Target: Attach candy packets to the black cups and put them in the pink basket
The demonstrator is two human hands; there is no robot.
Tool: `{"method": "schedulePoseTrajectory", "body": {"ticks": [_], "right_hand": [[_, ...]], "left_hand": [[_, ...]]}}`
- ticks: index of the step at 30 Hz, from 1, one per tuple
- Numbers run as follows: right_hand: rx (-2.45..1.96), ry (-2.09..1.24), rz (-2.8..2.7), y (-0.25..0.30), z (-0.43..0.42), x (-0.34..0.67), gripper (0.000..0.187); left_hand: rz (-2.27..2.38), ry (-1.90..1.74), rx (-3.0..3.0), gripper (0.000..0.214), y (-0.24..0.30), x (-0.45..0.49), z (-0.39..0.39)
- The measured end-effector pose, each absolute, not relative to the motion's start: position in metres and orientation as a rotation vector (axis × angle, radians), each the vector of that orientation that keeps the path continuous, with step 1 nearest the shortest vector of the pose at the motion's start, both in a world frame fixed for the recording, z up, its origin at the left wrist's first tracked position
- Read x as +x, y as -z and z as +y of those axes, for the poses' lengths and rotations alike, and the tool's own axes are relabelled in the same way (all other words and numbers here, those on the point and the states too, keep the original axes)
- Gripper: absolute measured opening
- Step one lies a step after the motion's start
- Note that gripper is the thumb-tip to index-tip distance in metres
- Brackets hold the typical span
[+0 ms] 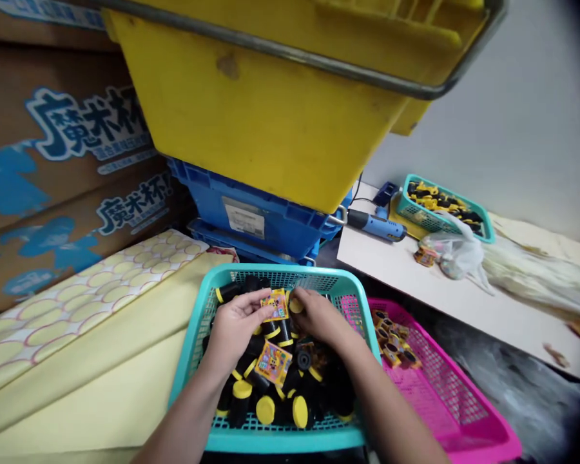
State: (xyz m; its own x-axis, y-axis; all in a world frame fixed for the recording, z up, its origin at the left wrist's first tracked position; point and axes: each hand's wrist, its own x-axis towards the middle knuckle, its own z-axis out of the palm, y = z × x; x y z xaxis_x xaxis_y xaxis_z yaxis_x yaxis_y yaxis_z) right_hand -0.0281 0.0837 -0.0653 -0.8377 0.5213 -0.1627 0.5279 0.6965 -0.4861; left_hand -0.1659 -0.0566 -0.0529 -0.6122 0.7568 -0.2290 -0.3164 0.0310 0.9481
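My left hand (239,322) pinches a small orange printed square card (276,305) above the turquoise basket (200,322). Close beside that card, my right hand (316,314) has its fingers closed around a small black cylinder with a yellow end (296,305); most of its body is hidden by the fingers. Under both hands the basket is filled with similar black cylinders with yellow ends (265,410). A second printed square card (273,363) lies on top of them.
A pink basket (464,393) with several wrapped pieces (391,338) stands at the right. Behind rise a blue crate (270,222) and a yellow bin (251,116). Cartons (58,174) stand left. The white table (415,267) bears a blue power tool (377,224) and another turquoise basket (488,229).
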Motion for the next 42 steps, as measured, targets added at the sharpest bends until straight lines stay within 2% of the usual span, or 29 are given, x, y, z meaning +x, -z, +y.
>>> {"method": "schedulePoseTrajectory", "body": {"ticks": [2,4,7,9,12,18,21,25,27,31,37,42], "right_hand": [[1.082,1.057,2.922,0.054,0.083,-0.021,0.030],[1.271,1.577,2.849,0.041,0.078,-0.012,0.032],[1.229,2.345,2.539,0.032,0.066,-0.005,0.038],[1.193,2.575,2.419,0.036,0.060,-0.005,0.037],[1.235,2.633,2.357,0.044,0.058,-0.008,0.034],[1.243,2.443,2.345,0.044,0.062,-0.013,0.037],[1.229,2.449,2.313,0.046,0.060,-0.015,0.040],[1.111,2.470,2.333,0.052,0.056,-0.018,0.044],[0.990,2.526,2.350,0.052,0.055,-0.018,0.043],[0.685,2.701,2.335,0.045,0.056,-0.016,0.031],[0.568,2.977,1.623,0.032,0.039,-0.022,0.054],[0.597,2.970,1.832,0.034,0.031,-0.026,0.051]], "left_hand": [[1.533,-1.699,0.420,0.030,0.056,-0.167,-0.057],[1.564,-1.701,0.377,0.023,0.058,-0.168,-0.057],[1.540,-1.718,0.376,0.021,0.059,-0.169,-0.058],[1.510,-1.719,0.401,0.021,0.059,-0.168,-0.058],[1.491,-1.719,0.434,0.021,0.060,-0.166,-0.058],[1.543,-1.779,0.598,0.017,0.065,-0.163,-0.058],[1.568,-1.773,0.703,0.013,0.063,-0.162,-0.059],[1.426,-1.718,0.630,0.019,0.055,-0.160,-0.059],[1.347,-1.691,0.613,0.023,0.051,-0.161,-0.059],[1.267,-1.679,0.630,0.023,0.041,-0.158,-0.059],[1.179,-1.705,0.638,0.025,0.027,-0.144,-0.059],[1.216,-1.748,0.621,0.030,0.028,-0.139,-0.061]]}}
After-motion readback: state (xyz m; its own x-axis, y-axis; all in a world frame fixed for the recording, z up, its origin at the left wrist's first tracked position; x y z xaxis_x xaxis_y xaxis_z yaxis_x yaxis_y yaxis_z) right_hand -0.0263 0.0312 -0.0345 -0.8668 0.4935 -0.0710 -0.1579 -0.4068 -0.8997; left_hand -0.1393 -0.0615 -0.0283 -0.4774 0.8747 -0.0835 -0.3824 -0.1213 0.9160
